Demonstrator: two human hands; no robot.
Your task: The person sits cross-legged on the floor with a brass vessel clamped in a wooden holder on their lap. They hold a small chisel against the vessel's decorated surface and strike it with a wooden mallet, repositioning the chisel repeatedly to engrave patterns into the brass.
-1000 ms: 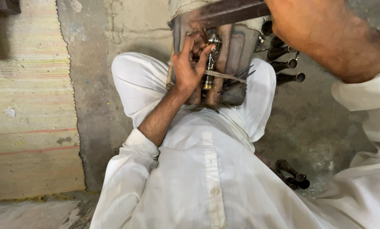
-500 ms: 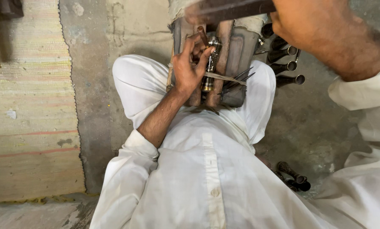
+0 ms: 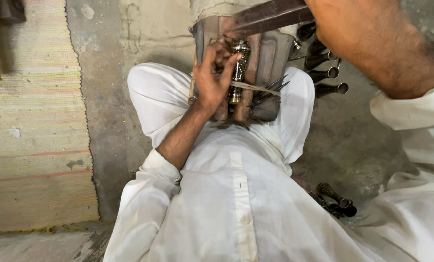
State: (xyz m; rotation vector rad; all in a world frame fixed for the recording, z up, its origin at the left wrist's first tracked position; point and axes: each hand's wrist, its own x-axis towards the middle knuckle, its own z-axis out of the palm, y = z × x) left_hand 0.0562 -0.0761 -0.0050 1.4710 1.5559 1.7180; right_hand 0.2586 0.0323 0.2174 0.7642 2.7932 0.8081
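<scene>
left hand (image 3: 211, 80): fingers clamped on ornate metal piece (image 3: 238, 68), pressed to wooden block (image 3: 256, 63)
right hand: out of frame; forearm (image 3: 377, 48) over flat metal bar (image 3: 270, 17)
floor: dark tubes (image 3: 328, 75) beside block

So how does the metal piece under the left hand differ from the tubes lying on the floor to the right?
The metal piece is shiny, silvery and patterned; the floor tubes look dark and dull. The piece stands lengthwise on the wooden block, touched by the left hand; the tubes lie loose, untouched, open ends facing right. Both are slim metal pieces.
</scene>
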